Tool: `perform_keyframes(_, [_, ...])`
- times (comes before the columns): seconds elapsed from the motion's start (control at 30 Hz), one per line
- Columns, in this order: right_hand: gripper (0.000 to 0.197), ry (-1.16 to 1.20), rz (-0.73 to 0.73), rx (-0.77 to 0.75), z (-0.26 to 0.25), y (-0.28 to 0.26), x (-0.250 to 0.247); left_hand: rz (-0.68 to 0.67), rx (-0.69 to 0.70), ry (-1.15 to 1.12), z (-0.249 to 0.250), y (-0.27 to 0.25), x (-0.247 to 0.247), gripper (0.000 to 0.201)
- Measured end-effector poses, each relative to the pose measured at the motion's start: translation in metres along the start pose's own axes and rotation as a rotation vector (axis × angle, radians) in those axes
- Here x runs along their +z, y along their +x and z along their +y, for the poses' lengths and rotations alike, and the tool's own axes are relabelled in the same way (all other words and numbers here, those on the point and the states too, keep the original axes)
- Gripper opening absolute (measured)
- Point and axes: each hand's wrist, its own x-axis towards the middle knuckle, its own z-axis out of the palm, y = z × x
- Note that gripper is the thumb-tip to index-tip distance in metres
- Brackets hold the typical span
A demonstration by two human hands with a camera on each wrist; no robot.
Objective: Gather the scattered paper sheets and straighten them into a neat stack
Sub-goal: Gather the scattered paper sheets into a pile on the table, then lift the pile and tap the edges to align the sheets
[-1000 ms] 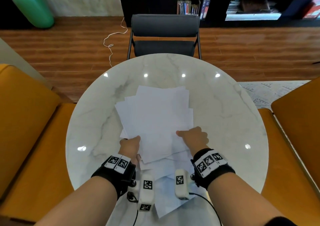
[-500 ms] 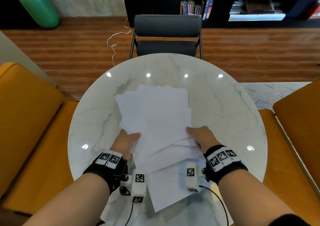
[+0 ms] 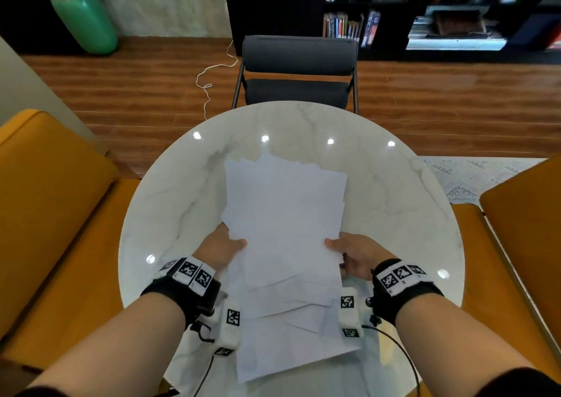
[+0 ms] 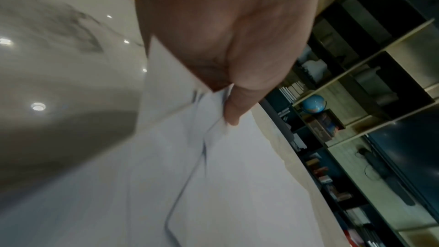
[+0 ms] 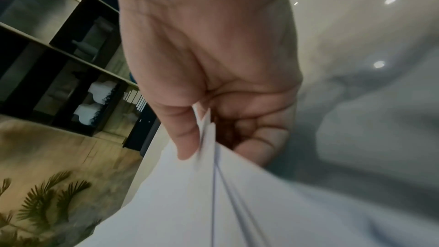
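A loose bundle of white paper sheets [image 3: 285, 214] is held up off the round marble table [image 3: 170, 208], its edges uneven and fanned at the near end. My left hand [image 3: 226, 244] pinches the bundle's left edge, thumb on top; in the left wrist view the left hand [image 4: 225, 100] has its thumb pressed on the sheets [image 4: 213, 185]. My right hand [image 3: 349, 251] pinches the right edge; in the right wrist view the right hand [image 5: 202, 134] clamps the sheets [image 5: 213, 204] between thumb and curled fingers. One more sheet [image 3: 291, 348] shows below the bundle at the table's near edge.
A dark grey chair [image 3: 299, 74] stands at the table's far side. Orange seats flank the table on the left [image 3: 45, 214] and right [image 3: 522, 229]. A green vase [image 3: 85, 21] and a bookshelf [image 3: 440, 7] stand at the back of the room.
Both hands moved apart from the pile's near middle to its side edges and gripped them. The sheets have been drawn into a narrower bundle that is lifting off the table.
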Motion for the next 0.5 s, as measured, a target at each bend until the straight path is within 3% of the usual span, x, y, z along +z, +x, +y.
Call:
perform_keyframes(0.1, [0.032,-0.043,0.003,-0.007,-0.003,0.001,0.004,-0.029,-0.001,0.037,-0.001,0.005,0.009,0.045])
perform_keyframes(0.2, [0.030,-0.172,0.041,-0.052,-0.008,0.005,0.015,0.009,-0.007,0.051,0.005,0.007,0.014,0.051])
perform_keyframes(0.3, [0.040,-0.310,0.196,-0.187,-0.016,0.006,0.024,0.073,0.074,0.003,0.014,0.009,0.013,0.039])
perform_keyframes(0.4, [0.043,-0.294,0.272,-0.345,-0.029,-0.001,0.031,0.142,0.159,-0.079,0.024,0.009,0.004,0.022])
perform_keyframes(0.5, [0.041,-0.266,0.322,-0.488,-0.047,-0.017,0.040,0.194,0.200,-0.215,0.042,0.006,-0.011,0.024])
